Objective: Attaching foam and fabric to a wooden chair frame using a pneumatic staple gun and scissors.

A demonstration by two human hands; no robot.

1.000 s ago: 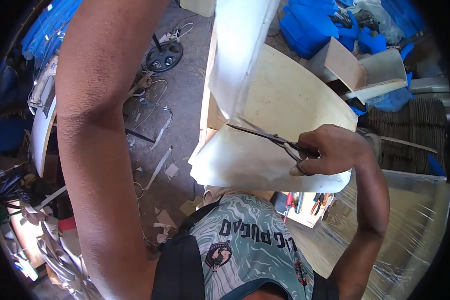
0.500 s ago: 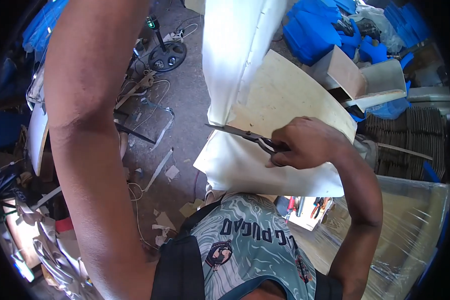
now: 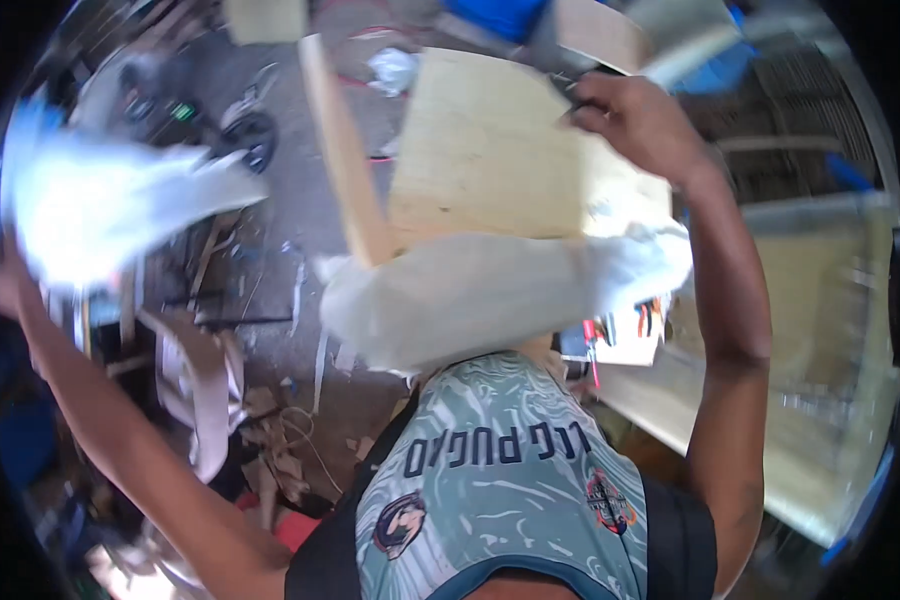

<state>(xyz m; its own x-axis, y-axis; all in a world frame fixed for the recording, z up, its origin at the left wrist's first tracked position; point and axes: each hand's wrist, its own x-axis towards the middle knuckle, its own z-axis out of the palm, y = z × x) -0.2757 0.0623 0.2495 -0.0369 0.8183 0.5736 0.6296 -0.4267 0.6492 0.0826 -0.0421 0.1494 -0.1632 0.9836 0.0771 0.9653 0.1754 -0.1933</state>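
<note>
The pale panel [image 3: 485, 150] is one piece, and I use it as the landmark. Two white sheets can be counted. The first white sheet [image 3: 110, 205] is well to the left of the panel, lifted in the left hand [image 3: 12, 282]; its long axis goes sideways, and its narrow pointed end is toward the panel. The grasp itself is blurred, but the fingers seem closed on the sheet's edge. The second white sheet [image 3: 460, 300] lies across the near end of the panel, also with its long axis from left to right. The right hand [image 3: 642, 125], at the panel's far right corner, is curled around one pair of dark scissors [image 3: 565, 86]; because of blur I cannot tell which way the blades point. One wooden strip [image 3: 340, 150] stands along the panel's left side, its long axis going away from the person.
</note>
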